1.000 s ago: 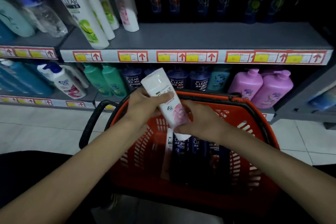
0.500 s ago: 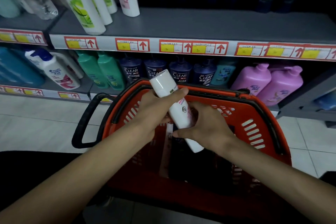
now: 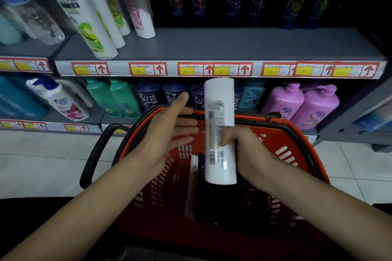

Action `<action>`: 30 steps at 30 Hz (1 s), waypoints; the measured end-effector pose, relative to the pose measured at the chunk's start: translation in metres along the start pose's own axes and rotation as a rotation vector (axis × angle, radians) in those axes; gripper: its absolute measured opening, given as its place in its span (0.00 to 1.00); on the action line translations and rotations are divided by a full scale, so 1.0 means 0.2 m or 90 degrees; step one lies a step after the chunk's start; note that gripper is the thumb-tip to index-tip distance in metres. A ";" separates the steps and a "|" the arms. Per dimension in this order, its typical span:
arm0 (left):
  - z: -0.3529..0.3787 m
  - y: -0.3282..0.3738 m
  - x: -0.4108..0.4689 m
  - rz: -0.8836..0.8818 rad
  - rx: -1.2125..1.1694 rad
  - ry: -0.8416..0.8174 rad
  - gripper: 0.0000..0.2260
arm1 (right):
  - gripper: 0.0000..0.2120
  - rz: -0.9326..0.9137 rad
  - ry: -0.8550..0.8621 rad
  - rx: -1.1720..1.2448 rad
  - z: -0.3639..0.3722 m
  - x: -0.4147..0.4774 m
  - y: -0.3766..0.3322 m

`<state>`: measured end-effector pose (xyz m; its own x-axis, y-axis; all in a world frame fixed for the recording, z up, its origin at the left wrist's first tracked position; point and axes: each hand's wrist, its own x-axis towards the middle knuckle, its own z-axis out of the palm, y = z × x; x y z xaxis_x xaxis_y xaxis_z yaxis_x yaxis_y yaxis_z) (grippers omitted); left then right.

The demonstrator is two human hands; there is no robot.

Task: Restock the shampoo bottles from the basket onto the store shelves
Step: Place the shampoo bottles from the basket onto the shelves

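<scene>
Centre frame: the right hand (image 3: 247, 151) curls its fingers round a white shampoo bottle (image 3: 219, 125), upright above the red basket (image 3: 297, 128). The left hand (image 3: 167, 133), fingers straight and spread, hovers just beside it. The bottle is best lifted over the labelled shelf edge (image 3: 256, 69) onto the bare grey upper shelf (image 3: 233, 44), right of the standing white bottles (image 3: 84, 19).

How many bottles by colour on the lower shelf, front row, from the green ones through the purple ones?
Green bottles: 2
Dark navy CLEAR bottles: 4 (two partly behind the held white bottle)
Light teal bottle: 1
Purple pump bottles: 2
Total: 9
</scene>
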<state>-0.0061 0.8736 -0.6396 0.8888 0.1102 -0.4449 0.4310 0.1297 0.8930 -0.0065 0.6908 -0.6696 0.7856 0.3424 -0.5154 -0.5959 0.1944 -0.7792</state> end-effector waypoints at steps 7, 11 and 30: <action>-0.01 0.04 0.01 0.013 -0.017 0.017 0.22 | 0.24 0.006 -0.085 0.217 0.00 -0.06 -0.09; 0.02 0.02 -0.01 0.107 0.077 0.031 0.14 | 0.22 -0.014 -0.089 0.228 0.02 -0.07 -0.12; 0.06 0.18 -0.09 0.254 0.074 0.016 0.09 | 0.28 -0.246 0.022 -0.129 0.24 -0.14 -0.28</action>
<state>-0.0046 0.8641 -0.5994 0.9862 0.1531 -0.0632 0.0700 -0.0397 0.9968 -0.0037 0.7150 -0.5943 0.9516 0.2487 -0.1804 -0.2142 0.1163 -0.9698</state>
